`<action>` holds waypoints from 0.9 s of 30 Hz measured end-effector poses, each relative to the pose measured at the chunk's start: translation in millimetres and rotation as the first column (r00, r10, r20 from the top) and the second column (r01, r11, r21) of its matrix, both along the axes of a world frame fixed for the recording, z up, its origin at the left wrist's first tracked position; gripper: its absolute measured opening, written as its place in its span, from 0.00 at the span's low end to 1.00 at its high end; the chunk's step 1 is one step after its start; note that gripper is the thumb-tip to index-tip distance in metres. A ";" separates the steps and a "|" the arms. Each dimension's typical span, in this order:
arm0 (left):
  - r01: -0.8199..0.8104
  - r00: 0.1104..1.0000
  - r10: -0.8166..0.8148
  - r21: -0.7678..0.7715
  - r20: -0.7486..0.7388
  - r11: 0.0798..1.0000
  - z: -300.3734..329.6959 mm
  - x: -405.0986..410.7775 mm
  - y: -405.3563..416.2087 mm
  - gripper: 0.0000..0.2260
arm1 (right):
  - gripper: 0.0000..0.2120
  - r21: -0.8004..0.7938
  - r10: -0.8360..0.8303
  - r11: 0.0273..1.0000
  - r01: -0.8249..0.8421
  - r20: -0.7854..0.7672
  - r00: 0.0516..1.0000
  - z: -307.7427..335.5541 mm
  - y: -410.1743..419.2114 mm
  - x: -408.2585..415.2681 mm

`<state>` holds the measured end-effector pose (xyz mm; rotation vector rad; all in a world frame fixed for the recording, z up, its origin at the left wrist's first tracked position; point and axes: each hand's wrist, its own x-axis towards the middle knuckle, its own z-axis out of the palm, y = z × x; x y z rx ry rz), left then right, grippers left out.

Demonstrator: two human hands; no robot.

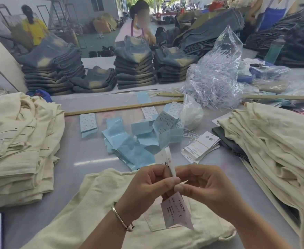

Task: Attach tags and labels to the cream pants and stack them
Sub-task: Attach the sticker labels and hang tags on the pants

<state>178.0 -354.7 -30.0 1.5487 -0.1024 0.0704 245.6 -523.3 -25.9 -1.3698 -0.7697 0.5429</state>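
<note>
- The cream pants (pixel 111 203) you are working on lie flat on the grey table (pixel 86 153) right in front of you, under both of your hands, with a back pocket showing below your wrists.
- Your left hand (pixel 145 186) and right hand (pixel 203 184) meet above the pants — fingers of both curled in, pinching the same bunch of paper between thumb and fingertips.
- From that pinch a white hang tag (pixel 165 159) sticks upward, and a pale printed label (pixel 177 211) reading "11038" and "L" hangs down over the pocket.
- A silver bangle (pixel 119 216) sits on your left wrist.
- Just beyond your hands lie blue backing sheets (pixel 128 150) and sticker sheets (pixel 87 122), scattered loosely.
- To the right of them, a fanned pile of white hang tags (pixel 201 148) rests near the right stack of cream pants (pixel 277 141).
- A second stack of cream pants (pixel 20 137) sits at your left.
- Farther off — a wooden ruler (pixel 122 107), a clear bag of plastic fasteners (pixel 214 83), and stacks of faded jeans (pixel 135 71).
</note>
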 end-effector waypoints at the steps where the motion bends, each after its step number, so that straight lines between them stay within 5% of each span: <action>1: -0.001 1.000 0.001 -0.017 0.005 1.000 0.1 0.3 0.3 0.10 | 0.11 0.034 0.002 0.999 0.000 -0.042 0.999 -0.2 1.5 0.5; 9: -0.046 0.998 0.050 -0.125 0.031 0.991 -4.1 0.1 -1.2 0.05 | 0.10 0.063 -0.087 0.993 0.103 -0.215 0.973 -6.1 6.9 0.7; 12: -0.117 0.993 0.117 -0.129 -0.010 0.985 -9.2 0.3 -1.8 0.08 | 0.06 -0.064 -0.268 0.963 0.261 -0.164 0.949 -16.4 6.2 9.8; 15: -0.218 0.974 0.211 -0.092 -0.082 0.972 -16.4 -1.0 -0.1 0.12 | 0.07 -0.320 -0.596 0.716 0.620 0.181 0.782 -46.6 -1.8 47.8; 17: -0.239 0.965 0.229 -0.072 -0.126 0.968 -22.0 -3.1 0.2 0.11 | 0.09 -0.451 -0.699 0.541 0.710 0.228 0.678 -69.7 -11.7 83.8; 19: -0.245 0.958 0.230 -0.069 -0.172 0.967 -28.1 -4.1 -1.3 0.10 | 0.09 -0.571 -0.785 0.480 0.666 0.060 0.617 -91.5 -19.2 122.3; 24: -0.311 0.917 0.260 -0.134 -0.303 0.941 -42.6 1.4 -8.0 0.11 | 0.08 -0.507 -0.790 0.612 0.606 -0.376 0.484 -125.1 -12.5 197.4; 27: -0.332 0.897 0.276 -0.116 -0.345 0.936 -47.2 3.8 -9.7 0.11 | 0.06 -0.542 -0.770 0.638 0.547 -0.419 0.482 -137.3 -3.6 215.3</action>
